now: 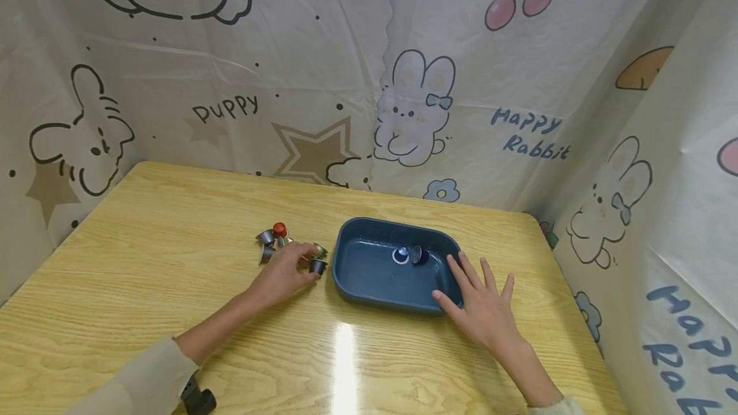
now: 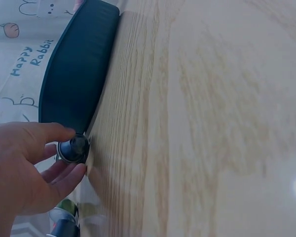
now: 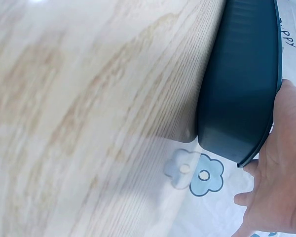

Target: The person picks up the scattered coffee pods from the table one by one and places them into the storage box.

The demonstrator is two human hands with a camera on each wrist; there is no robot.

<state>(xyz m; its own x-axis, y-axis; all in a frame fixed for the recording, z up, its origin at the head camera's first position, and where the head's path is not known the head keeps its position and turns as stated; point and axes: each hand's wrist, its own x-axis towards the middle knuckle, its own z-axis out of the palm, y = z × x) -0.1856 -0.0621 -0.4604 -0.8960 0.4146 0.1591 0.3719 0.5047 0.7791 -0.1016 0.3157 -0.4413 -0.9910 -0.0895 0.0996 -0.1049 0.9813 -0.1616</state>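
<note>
Printed cloth (image 1: pixel 323 50) behind table (image 1: pixel 144 261) and tray (image 1: pixel 371 274)

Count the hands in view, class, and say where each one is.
2: the left hand pinches a dark capsule just left of the blue tray; the right hand touches the tray's right end.

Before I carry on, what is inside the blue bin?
At least two small capsules lie toward the right end of the blue bin. Anything beneath them is covered, and the right hand hides part of that end.
</note>
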